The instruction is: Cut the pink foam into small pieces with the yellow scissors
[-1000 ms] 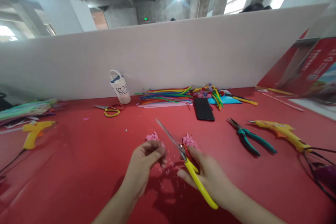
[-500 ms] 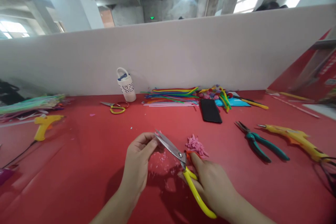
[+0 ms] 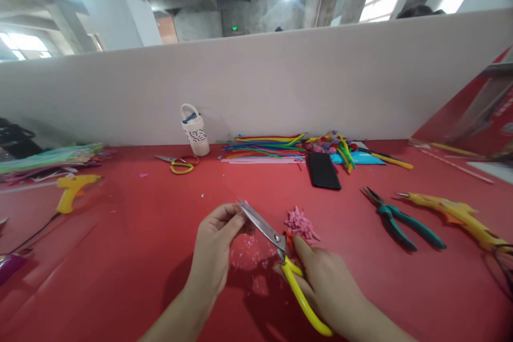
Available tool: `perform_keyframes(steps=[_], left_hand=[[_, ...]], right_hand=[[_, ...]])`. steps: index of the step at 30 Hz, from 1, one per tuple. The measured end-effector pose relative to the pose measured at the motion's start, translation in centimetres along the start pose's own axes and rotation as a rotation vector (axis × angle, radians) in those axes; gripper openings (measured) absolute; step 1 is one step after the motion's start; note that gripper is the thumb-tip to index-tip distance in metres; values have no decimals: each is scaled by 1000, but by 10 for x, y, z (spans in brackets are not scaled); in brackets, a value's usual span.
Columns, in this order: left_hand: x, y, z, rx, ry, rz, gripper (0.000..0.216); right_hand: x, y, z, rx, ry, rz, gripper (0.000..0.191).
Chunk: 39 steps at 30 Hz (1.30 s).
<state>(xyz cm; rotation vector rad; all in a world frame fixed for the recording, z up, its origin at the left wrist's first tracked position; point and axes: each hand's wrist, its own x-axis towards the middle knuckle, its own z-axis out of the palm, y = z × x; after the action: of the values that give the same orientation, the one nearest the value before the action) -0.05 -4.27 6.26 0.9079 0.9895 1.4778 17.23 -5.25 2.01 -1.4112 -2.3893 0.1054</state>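
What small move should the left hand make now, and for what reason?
The left hand should probably ease its fingertips slightly back from the scissors. The blades lie right beside those pinched fingertips, and the right hand grips the handles, so a squeeze might nip a finger. What the left hand pinches is mostly hidden.
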Motion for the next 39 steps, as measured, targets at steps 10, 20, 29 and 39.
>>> perform_keyframes(steps=[10,20,29,39], left_hand=[[0,1,-1,31,5,3,6],[0,2,-1,19,8,-34,4],[-11,-26,12,199,-341,-350,5],[-14,-27,15,235,-444,-415,4]], right_hand=[[1,-1,-3,15,5,12,23],[5,-1,-6,356,-71,198,26],[11,-2,-12,1045,-129,434,17],[9,-4,-15,1178,-212,388,7]])
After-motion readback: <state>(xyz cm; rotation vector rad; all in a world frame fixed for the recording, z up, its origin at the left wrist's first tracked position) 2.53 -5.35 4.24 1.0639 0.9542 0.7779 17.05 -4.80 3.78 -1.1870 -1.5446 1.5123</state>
